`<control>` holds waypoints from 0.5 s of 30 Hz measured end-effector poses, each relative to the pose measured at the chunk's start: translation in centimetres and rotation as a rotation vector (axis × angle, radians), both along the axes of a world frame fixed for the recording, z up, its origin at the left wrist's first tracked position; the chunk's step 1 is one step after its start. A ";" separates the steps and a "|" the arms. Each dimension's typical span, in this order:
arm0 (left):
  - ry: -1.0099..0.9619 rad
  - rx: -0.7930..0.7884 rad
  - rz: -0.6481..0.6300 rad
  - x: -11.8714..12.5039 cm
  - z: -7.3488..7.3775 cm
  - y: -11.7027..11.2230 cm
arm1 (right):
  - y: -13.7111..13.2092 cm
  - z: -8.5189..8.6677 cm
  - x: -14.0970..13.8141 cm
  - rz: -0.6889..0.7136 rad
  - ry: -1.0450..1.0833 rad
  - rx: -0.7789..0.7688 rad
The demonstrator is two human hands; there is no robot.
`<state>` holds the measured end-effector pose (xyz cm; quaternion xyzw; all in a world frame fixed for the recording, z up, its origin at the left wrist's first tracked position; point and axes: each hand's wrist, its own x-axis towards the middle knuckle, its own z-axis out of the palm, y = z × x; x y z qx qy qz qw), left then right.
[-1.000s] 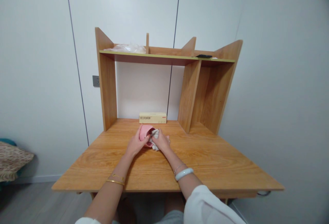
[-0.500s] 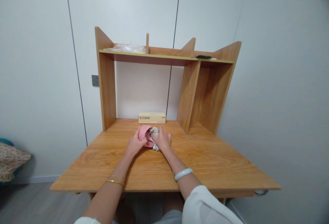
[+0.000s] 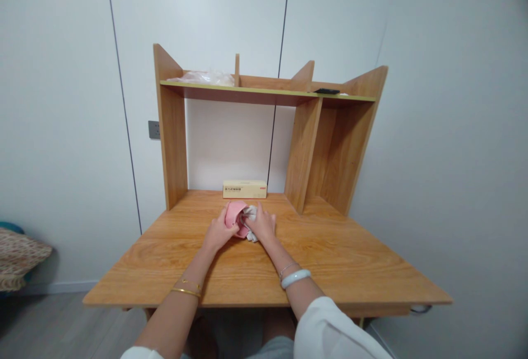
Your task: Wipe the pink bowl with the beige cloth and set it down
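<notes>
Over the middle of the desk, a pink bowl-like container [image 3: 234, 213] is tipped with its opening toward the right; its exact kind cannot be told. My left hand [image 3: 219, 231] grips its left side, fingers behind and thumb at the near edge. A crumpled white cloth [image 3: 251, 236] is bunched in my right hand [image 3: 263, 224], pressed against the container's opening. Part of the cloth hangs below the fingers. The fingers of both hands hide much of the container's far side.
A cream box [image 3: 245, 189] with printed text lies just behind the hands. Around it stands a wooden shelf unit [image 3: 175, 144], with a clear plastic bag [image 3: 204, 77] and a dark flat item [image 3: 326, 91] on top. The wooden desk [image 3: 342, 271] extends to both sides.
The pink container has turned slightly, so less of its inside shows. My right hand with the white cloth has shifted a little within the opening.
</notes>
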<state>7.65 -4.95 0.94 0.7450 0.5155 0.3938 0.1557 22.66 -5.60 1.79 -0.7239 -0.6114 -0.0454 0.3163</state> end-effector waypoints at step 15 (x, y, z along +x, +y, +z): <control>-0.399 -0.051 -0.339 0.9 -2.3 1.1 | 2.1 -2.1 1.0 0.137 0.391 0.155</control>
